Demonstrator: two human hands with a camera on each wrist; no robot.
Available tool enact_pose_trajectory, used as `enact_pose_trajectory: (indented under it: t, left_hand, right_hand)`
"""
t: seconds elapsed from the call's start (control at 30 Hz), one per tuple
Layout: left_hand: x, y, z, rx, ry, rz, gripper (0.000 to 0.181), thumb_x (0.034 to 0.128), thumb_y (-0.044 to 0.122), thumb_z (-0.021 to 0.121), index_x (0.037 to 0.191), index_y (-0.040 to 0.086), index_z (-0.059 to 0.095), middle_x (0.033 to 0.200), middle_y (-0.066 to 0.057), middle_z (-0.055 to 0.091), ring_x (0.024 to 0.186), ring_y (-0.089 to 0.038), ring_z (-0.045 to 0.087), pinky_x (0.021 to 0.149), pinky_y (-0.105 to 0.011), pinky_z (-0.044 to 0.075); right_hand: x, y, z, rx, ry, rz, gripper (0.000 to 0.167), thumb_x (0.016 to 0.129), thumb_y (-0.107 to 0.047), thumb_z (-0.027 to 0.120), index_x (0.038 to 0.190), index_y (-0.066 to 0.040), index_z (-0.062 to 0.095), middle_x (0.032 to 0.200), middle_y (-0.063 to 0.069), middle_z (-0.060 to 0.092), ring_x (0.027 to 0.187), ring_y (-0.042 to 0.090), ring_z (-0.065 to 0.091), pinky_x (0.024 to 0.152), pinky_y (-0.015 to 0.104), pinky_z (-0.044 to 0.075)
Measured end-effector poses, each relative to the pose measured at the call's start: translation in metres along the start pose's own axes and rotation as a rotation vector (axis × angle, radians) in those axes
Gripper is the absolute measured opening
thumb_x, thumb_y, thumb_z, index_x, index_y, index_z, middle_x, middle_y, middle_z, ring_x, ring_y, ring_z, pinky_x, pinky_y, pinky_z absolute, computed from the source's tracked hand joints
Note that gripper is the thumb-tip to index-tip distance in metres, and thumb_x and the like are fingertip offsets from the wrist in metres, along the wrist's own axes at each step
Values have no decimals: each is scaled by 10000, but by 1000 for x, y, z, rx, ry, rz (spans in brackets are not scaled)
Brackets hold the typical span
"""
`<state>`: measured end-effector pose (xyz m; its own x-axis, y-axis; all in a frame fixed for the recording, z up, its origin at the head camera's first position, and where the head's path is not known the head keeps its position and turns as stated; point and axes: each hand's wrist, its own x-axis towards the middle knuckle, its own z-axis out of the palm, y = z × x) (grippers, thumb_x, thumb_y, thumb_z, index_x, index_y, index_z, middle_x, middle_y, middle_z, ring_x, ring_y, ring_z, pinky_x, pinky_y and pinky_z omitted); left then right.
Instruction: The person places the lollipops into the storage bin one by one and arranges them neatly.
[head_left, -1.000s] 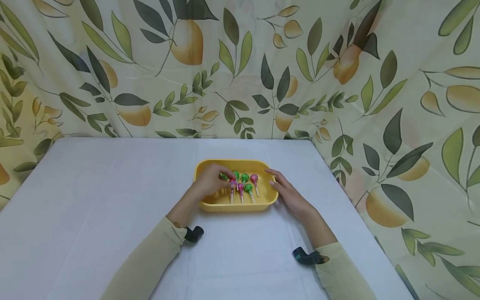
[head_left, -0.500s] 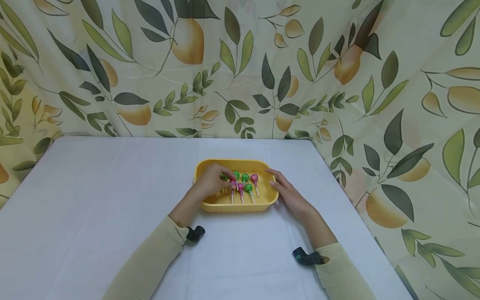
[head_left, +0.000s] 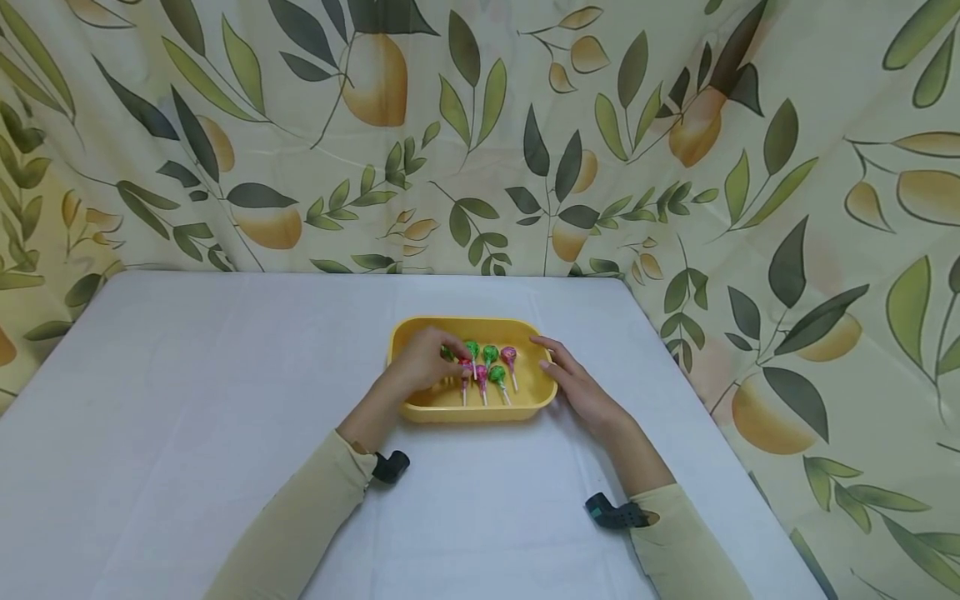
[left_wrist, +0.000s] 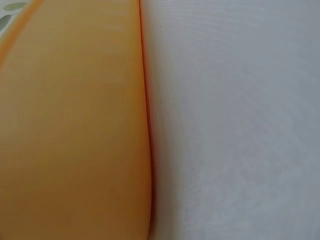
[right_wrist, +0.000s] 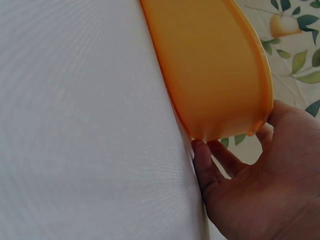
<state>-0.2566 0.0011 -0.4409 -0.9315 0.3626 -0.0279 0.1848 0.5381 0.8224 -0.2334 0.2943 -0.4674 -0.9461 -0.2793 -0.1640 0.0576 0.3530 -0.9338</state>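
A yellow plastic tray point(head_left: 457, 413) stands on the white-covered table in the head view. Several lollipops lie in it with their sticks toward me, among them a green lollipop point(head_left: 491, 356) and a pink lollipop point(head_left: 508, 356). My left hand point(head_left: 422, 362) reaches over the tray's left side, and its thumb and fingertips pinch a pink lollipop point(head_left: 466, 368) by the head, partly hiding it. At the tray's right end, my right hand point(head_left: 585, 393) grips the wall, with fingers at the rim and low near the base in the right wrist view. Only the tray's outer wall point(left_wrist: 75, 125) shows in the left wrist view.
White cloth covers the table point(head_left: 225, 358) all around the tray. Behind and to the right hangs a curtain point(head_left: 480, 183) printed with leaves and fruit. A black wrist camera point(head_left: 390, 467) sits at the left cuff and another black camera point(head_left: 615, 512) at the right cuff.
My left forearm has shifted very slightly to the right since a second ago. Both hands, the tray and the lollipops otherwise look the same.
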Motion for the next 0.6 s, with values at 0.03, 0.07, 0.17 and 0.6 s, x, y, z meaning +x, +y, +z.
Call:
enact_pose_trajectory:
  t: [0.03, 0.07, 0.17, 0.6]
  left_hand:
    - [0, 0, 0, 1, 1, 0, 128, 868, 88, 849, 988, 109, 811, 929, 14, 710, 860, -193, 590, 756, -313, 492]
    - [0, 0, 0, 1, 1, 0, 127, 868, 88, 849, 987, 111, 811, 928, 15, 708, 860, -192, 589, 758, -313, 491]
    - [0, 0, -1, 3, 3, -3, 123, 870, 83, 847, 983, 113, 811, 929, 12, 707, 860, -195, 589, 763, -318, 491]
    - [0, 0, 0, -4, -6, -14, 109, 875, 87, 843, 974, 111, 805, 924, 13, 700, 864, -195, 592, 769, -320, 500]
  right_hand:
    - [0, 0, 0, -2, 2, 0, 440, 1113, -379, 452, 1551, -372, 415, 1698, -25, 184, 1559, 266, 105, 1217, 537, 121]
    - [1, 0, 0, -4, 4, 1, 440, 1112, -384, 453, 1550, -375, 416, 1697, -28, 185, 1559, 265, 106, 1217, 538, 123]
    - [2, 0, 0, -6, 7, 2, 442, 1110, -393, 453, 1551, -377, 415, 1698, -32, 181, 1560, 266, 101, 1216, 543, 123]
    - [2, 0, 1, -16, 2, 12, 457, 1114, -385, 440, 1568, -358, 398, 1702, -22, 170, 1563, 286, 79, 1212, 568, 103]
